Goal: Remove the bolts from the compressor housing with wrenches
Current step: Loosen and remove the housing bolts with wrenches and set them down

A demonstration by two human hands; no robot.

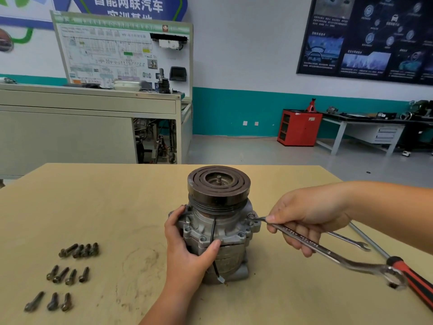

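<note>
A grey metal compressor (225,228) with a dark pulley (219,186) on top stands upright in the middle of the wooden table (105,202). My left hand (187,249) grips the housing from its left front side. My right hand (304,219) holds a combination wrench (328,252) by its shaft. The wrench's ring end (251,217) sits on a bolt at the right flange of the housing. Its open end hangs over the table at the right.
Several removed bolts (63,275) lie in three rows at the table's left front. A second wrench (351,241) lies behind my right hand. A red-and-black handled tool (412,280) with a long steel shaft lies at the right edge.
</note>
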